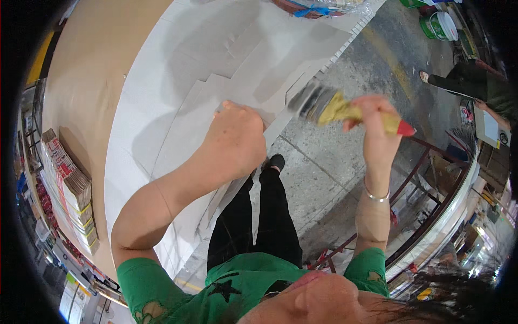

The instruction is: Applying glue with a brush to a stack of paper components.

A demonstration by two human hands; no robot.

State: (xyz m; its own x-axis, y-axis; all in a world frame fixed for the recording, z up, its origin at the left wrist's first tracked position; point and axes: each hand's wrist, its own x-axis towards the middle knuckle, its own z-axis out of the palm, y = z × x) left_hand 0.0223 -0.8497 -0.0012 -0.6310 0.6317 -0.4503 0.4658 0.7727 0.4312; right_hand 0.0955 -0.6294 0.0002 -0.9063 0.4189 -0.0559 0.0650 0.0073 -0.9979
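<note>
Head view, left hand: the left hand lies knuckles-up, fingers curled, pressing on the white sheets at the bench's near edge; its grip is closed down flat on the paper, though whether it pinches a sheet cannot be told.
Head view, right hand: the right hand is raised beyond the bench edge, over the floor, its grip wrapped tight around the handle of a paintbrush.
Paintbrush: wide and flat, its handle smeared yellowish with a red end poking out past the fingers; the dark bristles, blurred, point toward the bench edge, just beside the left hand.
White sheets: overlapping cut pieces of white paper or card spread over the bench, stepped edges showing, some hanging off the near edge.
Bench: bare brown board at its far left side.
Stacks: bundled printed cartons sit along the left edge.
Floor: grey concrete below, a white-and-green bucket far off.
Wrist: a silver bangle on the right wrist.
</note>
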